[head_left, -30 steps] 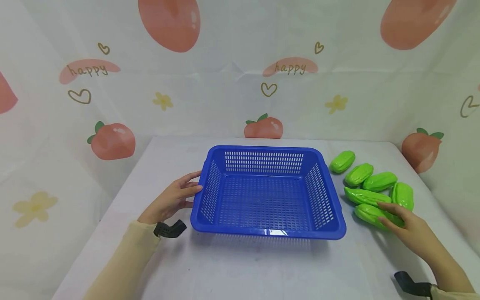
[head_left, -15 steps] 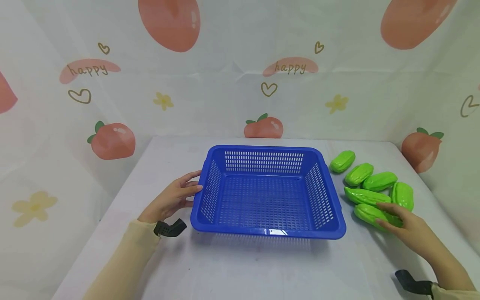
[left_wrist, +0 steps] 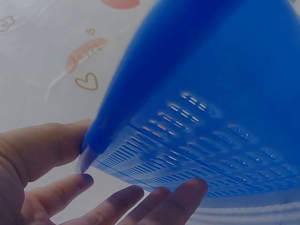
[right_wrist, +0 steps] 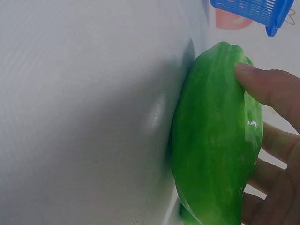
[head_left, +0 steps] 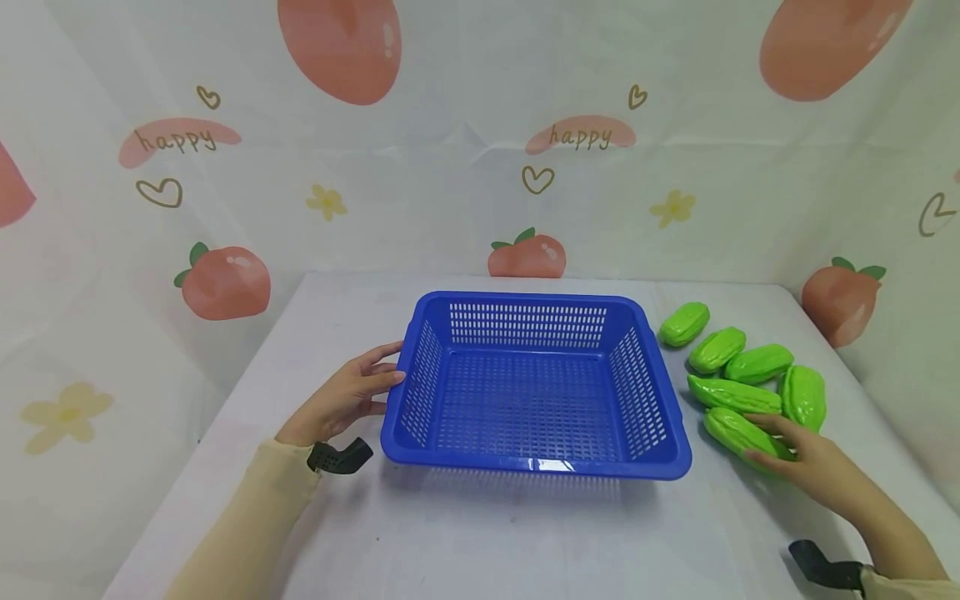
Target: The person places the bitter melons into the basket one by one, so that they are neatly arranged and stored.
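Note:
A blue plastic basket (head_left: 536,467) with slotted walls stands upright mid-table. My left hand (head_left: 348,396) holds its left rim; in the left wrist view the thumb reaches the rim (left_wrist: 154,56) and the other fingers spread below it. At the right lie several shiny green ridged fruits (head_left: 804,398). My right hand (head_left: 813,458) grips the nearest green ridged fruit (head_left: 738,433), thumb on the near side and fingers on the far side. That fruit (right_wrist: 213,136) fills much of the right wrist view, low against the white tabletop.
A long green fruit (head_left: 735,393) lies just behind the gripped one, and others reach back along the basket's right side. A white tablecloth (head_left: 450,542) covers the table. Behind rises a white cloth backdrop (head_left: 420,225) printed with peaches, hearts and flowers.
My right hand has closed further around the nearest green ridged fruit, which has shifted slightly left. The left hand and basket have stayed in place.

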`<state>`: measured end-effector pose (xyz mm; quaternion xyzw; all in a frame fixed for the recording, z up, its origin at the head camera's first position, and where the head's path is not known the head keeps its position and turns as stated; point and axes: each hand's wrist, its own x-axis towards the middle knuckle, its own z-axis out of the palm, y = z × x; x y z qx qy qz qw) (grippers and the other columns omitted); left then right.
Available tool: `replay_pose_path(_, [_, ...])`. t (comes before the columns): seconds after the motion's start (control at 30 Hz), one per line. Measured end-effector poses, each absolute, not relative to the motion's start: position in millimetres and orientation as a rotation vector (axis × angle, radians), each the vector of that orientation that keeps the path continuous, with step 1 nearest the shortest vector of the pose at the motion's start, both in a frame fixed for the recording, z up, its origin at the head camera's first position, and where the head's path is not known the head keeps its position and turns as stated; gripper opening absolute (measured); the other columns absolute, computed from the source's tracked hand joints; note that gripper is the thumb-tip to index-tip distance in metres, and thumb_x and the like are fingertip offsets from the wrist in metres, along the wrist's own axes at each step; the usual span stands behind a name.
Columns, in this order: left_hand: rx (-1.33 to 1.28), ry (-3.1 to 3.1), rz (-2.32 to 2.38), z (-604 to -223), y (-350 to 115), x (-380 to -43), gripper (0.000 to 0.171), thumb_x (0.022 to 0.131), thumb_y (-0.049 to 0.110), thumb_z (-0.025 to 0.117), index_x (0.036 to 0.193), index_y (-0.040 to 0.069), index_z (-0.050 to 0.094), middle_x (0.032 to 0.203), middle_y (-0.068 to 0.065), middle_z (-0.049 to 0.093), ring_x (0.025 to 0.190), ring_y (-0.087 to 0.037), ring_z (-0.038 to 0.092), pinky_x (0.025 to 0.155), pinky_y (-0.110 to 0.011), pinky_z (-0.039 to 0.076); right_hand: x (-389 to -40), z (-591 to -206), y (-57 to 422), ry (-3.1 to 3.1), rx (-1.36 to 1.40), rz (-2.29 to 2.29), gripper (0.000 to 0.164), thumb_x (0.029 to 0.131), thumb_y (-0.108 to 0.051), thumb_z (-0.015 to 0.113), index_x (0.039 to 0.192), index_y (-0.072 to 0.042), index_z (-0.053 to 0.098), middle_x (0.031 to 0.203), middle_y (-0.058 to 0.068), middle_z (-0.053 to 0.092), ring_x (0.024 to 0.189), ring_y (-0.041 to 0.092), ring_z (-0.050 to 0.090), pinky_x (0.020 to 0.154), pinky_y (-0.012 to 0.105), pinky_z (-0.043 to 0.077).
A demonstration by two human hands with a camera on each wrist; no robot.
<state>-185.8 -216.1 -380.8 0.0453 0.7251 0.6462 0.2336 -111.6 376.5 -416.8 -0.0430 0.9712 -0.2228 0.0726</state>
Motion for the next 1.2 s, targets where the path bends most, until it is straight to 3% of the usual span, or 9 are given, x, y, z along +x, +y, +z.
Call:
replay_pose_path(0.57, [0.119, 1.957, 1.805, -381.2, -214.3, -185.9, 0.068, 0.096, 0.024, 0.062, 0.153, 0.018, 0.026, 0.134, -0.018, 0.053, 0.106, -0.022, 0.065, 0.091, -0.046, 0.055, -109.7, -417.2, 373.1, 2.949, -0.156, -0.67, 0.063, 0.086, -0.033, 0.073, 0.131, 0.005, 0.05, 0.127, 0.04, 0.05, 0.111, 0.064, 0.046, 0.081, 0.07, 0.041])
replay_pose_path(0.83, [0.12, 1.94, 1.816, -381.0, -214.7, -185.9, 0.069, 0.096, 0.024, 0.061, 0.154, 0.018, 0.024, 0.137, -0.02, 0.05, 0.106, -0.022, 0.065, 0.091, -0.046, 0.055, -109.1, -409.2, 369.7, 3.0, -0.122, -0.679, 0.066, 0.086, -0.034, 0.073, 0.134, 0.003, 0.047, 0.13, 0.042, 0.045, 0.112, 0.067, 0.041, 0.082, 0.073, 0.038])
replay_pose_path(1.2, [0.109, 1.955, 1.809, -381.1, -216.0, -186.7, 0.07, 0.096, 0.025, 0.061, 0.154, 0.018, 0.023, 0.142, -0.022, 0.046, 0.108, -0.023, 0.064, 0.091, -0.047, 0.054, -113.1, -396.9, 368.1, 3.041, -0.118, -0.708, 0.067, 0.087, -0.035, 0.071, 0.137, 0.001, 0.045, 0.127, 0.044, 0.046, 0.106, 0.064, 0.046, 0.075, 0.07, 0.042])
